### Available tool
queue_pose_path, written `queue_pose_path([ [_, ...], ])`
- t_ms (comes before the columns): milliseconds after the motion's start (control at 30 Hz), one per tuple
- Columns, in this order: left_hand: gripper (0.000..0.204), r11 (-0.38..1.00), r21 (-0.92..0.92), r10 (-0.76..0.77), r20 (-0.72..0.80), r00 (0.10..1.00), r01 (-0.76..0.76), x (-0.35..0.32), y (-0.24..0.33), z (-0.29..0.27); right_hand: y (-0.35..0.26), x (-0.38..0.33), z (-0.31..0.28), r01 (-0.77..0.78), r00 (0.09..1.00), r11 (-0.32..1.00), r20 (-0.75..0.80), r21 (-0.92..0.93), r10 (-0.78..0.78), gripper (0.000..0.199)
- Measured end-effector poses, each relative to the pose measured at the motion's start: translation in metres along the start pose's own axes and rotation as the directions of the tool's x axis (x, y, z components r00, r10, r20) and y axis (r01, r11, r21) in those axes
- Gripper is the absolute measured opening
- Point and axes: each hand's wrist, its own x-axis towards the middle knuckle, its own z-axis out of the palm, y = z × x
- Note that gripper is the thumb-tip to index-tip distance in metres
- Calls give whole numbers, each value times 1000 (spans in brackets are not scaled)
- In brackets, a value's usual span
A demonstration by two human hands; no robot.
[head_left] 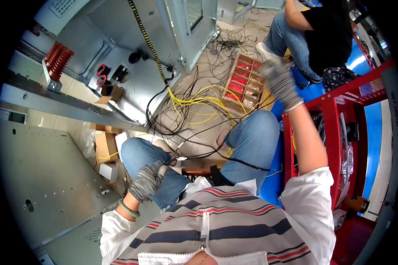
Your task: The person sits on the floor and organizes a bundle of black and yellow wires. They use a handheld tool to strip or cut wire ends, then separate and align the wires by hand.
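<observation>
My left hand [148, 181], in a grey knit glove, is closed on black cables [199, 155] over my left thigh. White sleeves [181, 158] mark the cables just beyond my thumb. From there the cables run right across my lap and up toward a tangle of black and yellow wires [194, 100] on the floor. My right hand [281, 84], also gloved, is stretched forward beside the right edge of a wooden compartment box [229, 93]. Motion smears its fingers, so what they hold, if anything, is unclear. Small red parts [237, 87] and pale ones fill the box's compartments.
An open metal cabinet [115, 39] stands at the left, with a yellow-black wrapped cable bundle [141, 31] coming from it. Cardboard boxes [106, 146] lie below its frame. A red rack [329, 128] stands close on my right. Another person [325, 39] sits beyond it.
</observation>
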Motion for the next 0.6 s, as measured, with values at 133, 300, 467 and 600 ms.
queue_pose_path([
  [133, 27, 932, -217, -248, 200, 948, 290, -22, -14, -15, 36, 13, -13, -480, 813, 676, -6, 559, 582, 21],
  [300, 23, 684, -480, -342, 454, 823, 549, -21, -30, -50, 39, 12, -6, -512, 681, 190, 261, 838, 684, 27],
  [467, 27, 879, -121, -281, 649, 706, 462, -52, -59, -29, 0, 27, -12, -642, 642, 103, 460, 760, 613, 29],
  [600, 31, 843, 537, -441, 674, 593, 18, -23, -10, -15, -40, 22, 5, -525, 835, 307, 413, 794, 363, 29],
])
